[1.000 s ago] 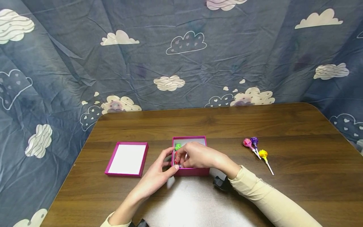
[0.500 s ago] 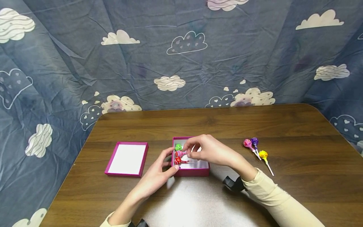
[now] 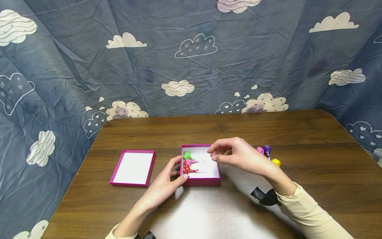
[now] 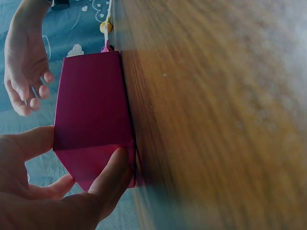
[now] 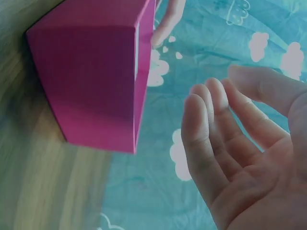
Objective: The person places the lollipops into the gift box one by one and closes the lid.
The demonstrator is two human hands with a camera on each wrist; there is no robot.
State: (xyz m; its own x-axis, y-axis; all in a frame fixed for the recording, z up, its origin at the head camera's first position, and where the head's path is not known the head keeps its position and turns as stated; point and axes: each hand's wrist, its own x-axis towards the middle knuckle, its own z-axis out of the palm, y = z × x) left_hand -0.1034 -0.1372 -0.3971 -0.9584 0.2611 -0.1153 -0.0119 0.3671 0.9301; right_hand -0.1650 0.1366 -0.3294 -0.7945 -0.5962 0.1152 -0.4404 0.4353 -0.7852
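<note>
A magenta box (image 3: 203,182) with a white inside stands uncovered on the table. Along its left side lie a green lollipop (image 3: 187,155), a pink lollipop (image 3: 189,162) and a red lollipop (image 3: 186,169), their sticks towards the right. My left hand (image 3: 164,183) holds the box at its left end; in the left wrist view, thumb and fingers (image 4: 111,175) bend round that end. Above the box's right edge hovers my right hand (image 3: 237,155), its fingers loosely curved. The right wrist view has nothing between that hand's fingers (image 5: 195,120) and thumb.
Left of the box lies a square lid (image 3: 134,167), white inside up. Behind my right forearm lie a pink lollipop (image 3: 260,150), a purple lollipop (image 3: 267,149) and a yellow lollipop (image 3: 276,162), partly hidden. A cloud-patterned cloth (image 3: 203,73) hangs beyond the wooden table (image 3: 167,132).
My right hand has let go of the lollipops in the box, risen and moved right, uncovering them. It now hides part of the loose lollipops. The left hand has stayed at the box.
</note>
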